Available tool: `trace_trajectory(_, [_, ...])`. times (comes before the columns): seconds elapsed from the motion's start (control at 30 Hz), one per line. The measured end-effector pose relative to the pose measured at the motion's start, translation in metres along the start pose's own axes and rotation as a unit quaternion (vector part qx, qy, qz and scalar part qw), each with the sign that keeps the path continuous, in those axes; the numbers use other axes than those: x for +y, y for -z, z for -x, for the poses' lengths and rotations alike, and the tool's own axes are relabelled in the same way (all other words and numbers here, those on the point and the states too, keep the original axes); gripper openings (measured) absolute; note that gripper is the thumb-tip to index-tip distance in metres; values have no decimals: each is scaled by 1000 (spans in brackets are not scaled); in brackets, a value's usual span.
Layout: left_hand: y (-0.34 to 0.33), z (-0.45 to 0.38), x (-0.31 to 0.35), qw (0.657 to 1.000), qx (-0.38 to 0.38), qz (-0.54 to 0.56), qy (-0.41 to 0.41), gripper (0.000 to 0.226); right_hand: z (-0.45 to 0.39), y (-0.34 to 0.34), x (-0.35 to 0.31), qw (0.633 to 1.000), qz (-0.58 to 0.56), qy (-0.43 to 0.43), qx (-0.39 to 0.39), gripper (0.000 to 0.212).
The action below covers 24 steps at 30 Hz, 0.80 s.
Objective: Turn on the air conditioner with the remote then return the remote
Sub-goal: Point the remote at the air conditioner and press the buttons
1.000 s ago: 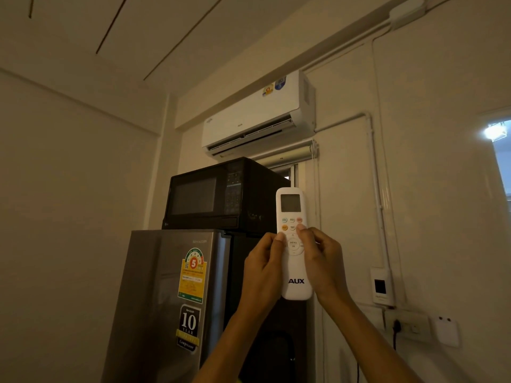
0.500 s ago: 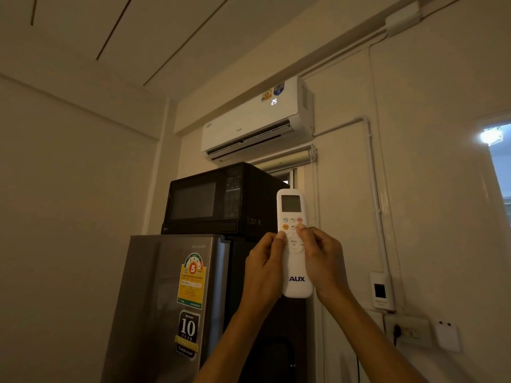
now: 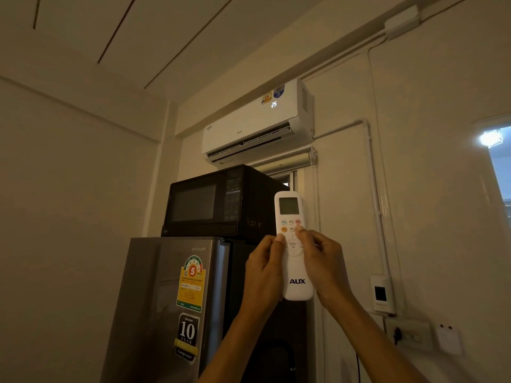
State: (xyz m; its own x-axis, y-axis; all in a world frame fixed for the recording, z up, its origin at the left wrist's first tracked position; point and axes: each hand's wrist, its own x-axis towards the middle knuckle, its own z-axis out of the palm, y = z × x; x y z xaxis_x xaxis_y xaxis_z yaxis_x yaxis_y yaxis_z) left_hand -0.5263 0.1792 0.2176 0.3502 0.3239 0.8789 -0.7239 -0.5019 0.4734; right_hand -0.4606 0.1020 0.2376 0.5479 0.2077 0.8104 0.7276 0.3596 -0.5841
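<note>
A white AUX remote (image 3: 293,272) stands upright in front of me, its screen end pointing up toward the air conditioner (image 3: 249,128) high on the wall. My left hand (image 3: 264,275) grips its left side, thumb on the edge near the round menu pad. My right hand (image 3: 322,262) grips its right side, thumb tip resting just below the upper button rows. The white air conditioner shows a lit "25" on its front panel and its lower flap stands slightly ajar.
A black microwave (image 3: 218,201) sits on a silver fridge (image 3: 166,308) directly left of the remote. On the right wall are a white wall holder (image 3: 383,294), a socket with a plug (image 3: 405,334) and vertical conduit (image 3: 373,203). A bright window (image 3: 497,150) is far right.
A lit "25" has come on on the air conditioner's front panel, which was dark one second ago. My view has tilted slightly; both hands hold the remote as before.
</note>
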Motion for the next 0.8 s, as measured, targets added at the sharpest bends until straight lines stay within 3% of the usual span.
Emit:
trace_trajectory(0.27, [1,1,0,1000,2,-11,2,17,1,0,-1,1000,2,6,-3,11])
trace_trajectory(0.8, [1,2,3,1000,-2,-20,7,16,2,0,-4,1000,-1,-7,-3,18])
